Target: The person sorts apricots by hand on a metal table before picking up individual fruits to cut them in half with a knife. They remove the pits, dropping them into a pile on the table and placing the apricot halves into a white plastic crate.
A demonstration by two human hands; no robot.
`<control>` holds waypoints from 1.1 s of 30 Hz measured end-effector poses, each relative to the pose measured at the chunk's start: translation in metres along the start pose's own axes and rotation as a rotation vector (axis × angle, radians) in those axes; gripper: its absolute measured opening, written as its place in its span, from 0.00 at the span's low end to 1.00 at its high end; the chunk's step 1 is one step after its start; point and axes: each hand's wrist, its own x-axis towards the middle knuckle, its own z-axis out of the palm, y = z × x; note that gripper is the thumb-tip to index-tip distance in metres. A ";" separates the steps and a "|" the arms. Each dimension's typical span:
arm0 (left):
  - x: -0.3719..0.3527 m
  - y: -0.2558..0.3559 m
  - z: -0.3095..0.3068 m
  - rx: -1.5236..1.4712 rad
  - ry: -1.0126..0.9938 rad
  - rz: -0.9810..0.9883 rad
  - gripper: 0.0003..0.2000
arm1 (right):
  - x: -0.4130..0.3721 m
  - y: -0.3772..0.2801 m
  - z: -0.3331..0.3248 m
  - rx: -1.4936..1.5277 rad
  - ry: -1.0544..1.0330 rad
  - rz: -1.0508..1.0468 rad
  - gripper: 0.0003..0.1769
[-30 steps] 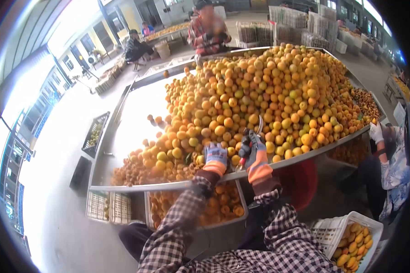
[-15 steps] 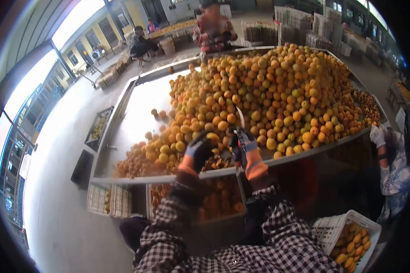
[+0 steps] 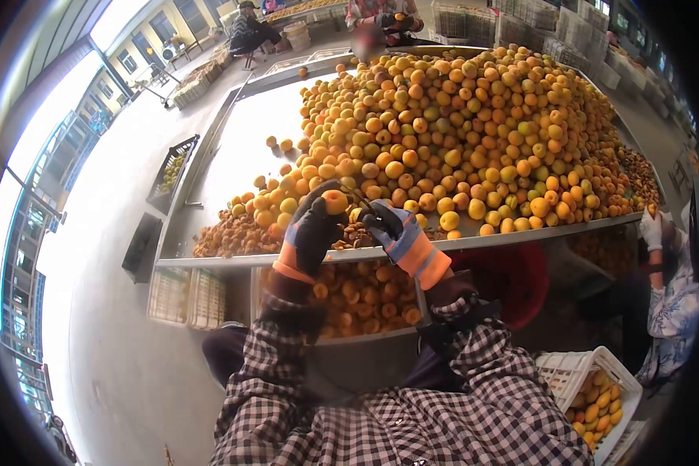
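Observation:
My left hand [image 3: 312, 233], in a black, grey and orange glove, grips a whole apricot [image 3: 335, 202] near the table's front edge. My right hand [image 3: 402, 237], gloved alike, is closed round a knife [image 3: 354, 192]; its thin blade reaches left to the apricot, and the handle is mostly hidden in my fingers. Beyond both hands rises a large heap of apricots [image 3: 458, 132] on the metal table [image 3: 233, 163]. Brown pits [image 3: 237, 237] lie along the front left edge, with more [image 3: 355, 236] between my hands. Below the edge, a crate of halved apricots [image 3: 369, 299] sits before my lap.
A white crate of yellow fruit [image 3: 598, 404] stands low at my right, near a red tub [image 3: 512, 287]. On the right, a co-worker's gloved hand [image 3: 651, 229] is at the table edge. Another person [image 3: 384, 19] is across the table. Dark crates [image 3: 171, 175] lie left.
My left hand has come up with an apricot in it. The knife blade, upright before, now lies across toward that fruit. The view has tilted down.

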 end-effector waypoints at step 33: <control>-0.016 0.006 -0.010 0.157 -0.232 -0.002 0.23 | -0.009 0.023 0.045 0.138 -0.162 -0.062 0.15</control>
